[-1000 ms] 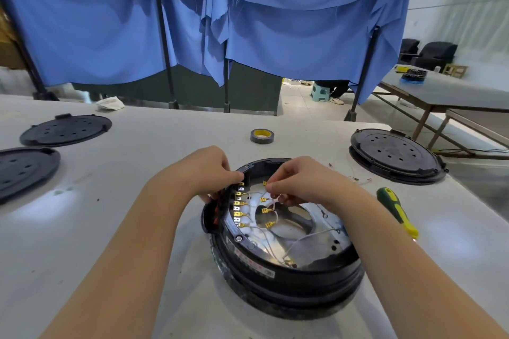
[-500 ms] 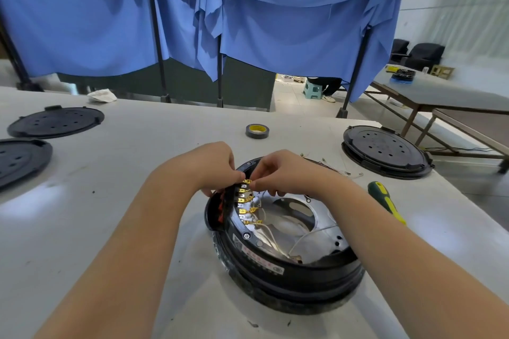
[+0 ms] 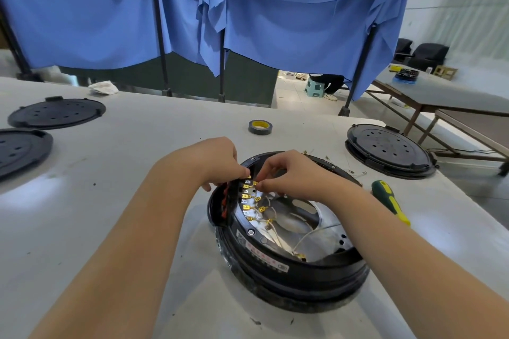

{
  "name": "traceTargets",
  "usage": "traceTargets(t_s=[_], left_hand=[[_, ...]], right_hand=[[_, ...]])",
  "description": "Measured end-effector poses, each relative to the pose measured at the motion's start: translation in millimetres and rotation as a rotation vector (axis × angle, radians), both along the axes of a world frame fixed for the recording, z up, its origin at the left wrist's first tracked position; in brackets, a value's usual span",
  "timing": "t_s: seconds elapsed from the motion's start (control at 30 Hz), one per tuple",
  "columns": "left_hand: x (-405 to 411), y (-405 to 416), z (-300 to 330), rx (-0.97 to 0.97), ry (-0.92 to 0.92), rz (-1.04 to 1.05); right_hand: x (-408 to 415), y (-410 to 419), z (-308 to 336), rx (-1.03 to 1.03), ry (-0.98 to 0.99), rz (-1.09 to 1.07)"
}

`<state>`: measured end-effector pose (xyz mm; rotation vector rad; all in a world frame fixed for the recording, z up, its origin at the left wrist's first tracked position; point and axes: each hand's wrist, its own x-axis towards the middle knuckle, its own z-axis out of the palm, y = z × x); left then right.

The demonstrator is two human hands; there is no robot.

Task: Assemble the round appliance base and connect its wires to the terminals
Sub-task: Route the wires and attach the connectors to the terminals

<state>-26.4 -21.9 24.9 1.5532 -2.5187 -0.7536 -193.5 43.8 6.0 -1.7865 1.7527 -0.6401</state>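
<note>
Base [image 3: 289, 231] sits open side up near the table's [image 3: 137, 228] near edge, right of centre. Terminal strip [image 3: 246, 198] runs along its left inner rim; several yellow connectors [image 3: 257, 199] with white wires [image 3: 275, 234] lie beside it. Left hand [image 3: 212, 162] curls over the rim at the strip's far end, fingers bent, bracing or pinching there; exact hold hidden. Right hand [image 3: 292, 173] pinches a connector at the top terminals. Judgement: seating a wire. Do it well by keeping the rim braced, lining the connector square with its tab, pushing straight, not tugging neighbouring wires. Screwdriver [image 3: 391, 202] lies toward the right edge, tape [image 3: 260, 126] beyond the base.
</note>
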Motion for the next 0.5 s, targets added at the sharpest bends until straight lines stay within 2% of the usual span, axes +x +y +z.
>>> traceTargets(t_s=[0.5], left_hand=[[-7.7, -5.1, -10.3, -0.03, 0.013, -0.009]], right_hand=[[3.5, 0.7, -1.4, 0.038, -0.064, -0.015]])
